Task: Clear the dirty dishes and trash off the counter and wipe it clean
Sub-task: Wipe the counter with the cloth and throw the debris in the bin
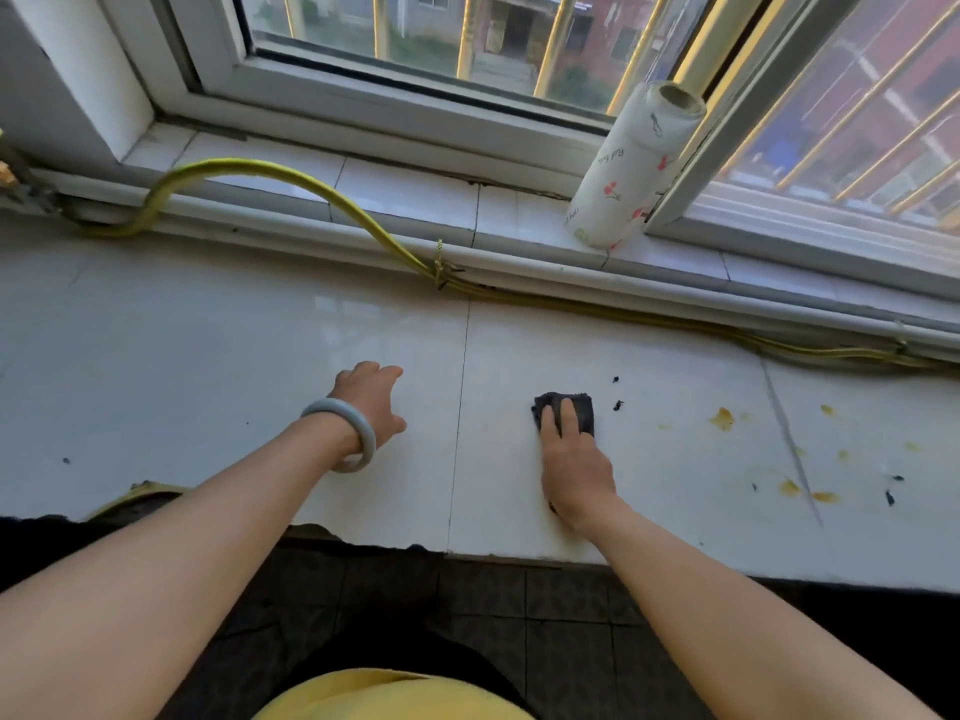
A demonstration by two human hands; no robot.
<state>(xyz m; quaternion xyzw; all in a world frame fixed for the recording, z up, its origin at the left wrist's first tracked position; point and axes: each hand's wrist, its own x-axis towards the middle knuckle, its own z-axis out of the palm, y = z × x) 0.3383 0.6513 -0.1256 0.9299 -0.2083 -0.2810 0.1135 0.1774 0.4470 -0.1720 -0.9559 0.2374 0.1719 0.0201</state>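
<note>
the roll [631, 166] leaning on the windowsill [415, 187] carries red cherry prints and cursive writing too small to read. a dark, nubby cloth [581, 407] lies on the glossy white tiled counter [208, 356], long axis running from the near edge toward the window. the right hand [574, 462] presses it flat, fingers straight. the left hand [371, 402], fingers loosely curled, holds nothing. yellow smears [722, 419] and dark crumbs [616, 406] lie right of the cloth.

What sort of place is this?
Likely a home kitchen: a white tiled counter runs under a barred window, a yellow hose runs along its back edge, and a printed roll sits on the sill. The right hand presses a dark cloth near yellow stains.
</note>
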